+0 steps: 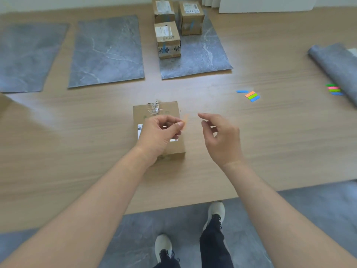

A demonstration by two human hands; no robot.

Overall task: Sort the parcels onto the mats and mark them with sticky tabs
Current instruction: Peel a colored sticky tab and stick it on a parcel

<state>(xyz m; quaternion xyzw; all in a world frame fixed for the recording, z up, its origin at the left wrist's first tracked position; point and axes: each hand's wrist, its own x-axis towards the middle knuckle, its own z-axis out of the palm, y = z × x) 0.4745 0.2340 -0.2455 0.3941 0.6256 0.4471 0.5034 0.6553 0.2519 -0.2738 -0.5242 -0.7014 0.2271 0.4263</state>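
We are pinching an orange tab [185, 119] between the thumb and forefinger of our left hand [160, 133]. The strip is sticking out toward two o'clock from the fingertips and is blurred. Our right hand [220, 138] is hanging at three o'clock of it, fingers loosely curled and holding nothing. The left hand is poised over the near parcel [170, 109], which is lying flat on the table [270, 142] directly in front of us, not on any mat. We are judging the tab to be nearly weightless, floppy and tacky at one end, so we are thinking it wants holding by the dry end and pressing onto bare cardboard, clear of the crumpled tape at the box's twelve o'clock edge. The parcel is looking light and stiff enough to lift by its two long sides. At twelve o'clock the right mat [202, 59] is carrying three parcels [169, 41]; toward eleven and ten o'clock the middle mat [106, 53] and left mat [25, 55] are lying flat. Loose tabs [252, 96] are sitting at two o'clock, and a tab stack [334, 89] is lying beside a rolled mat [332, 62] near three.
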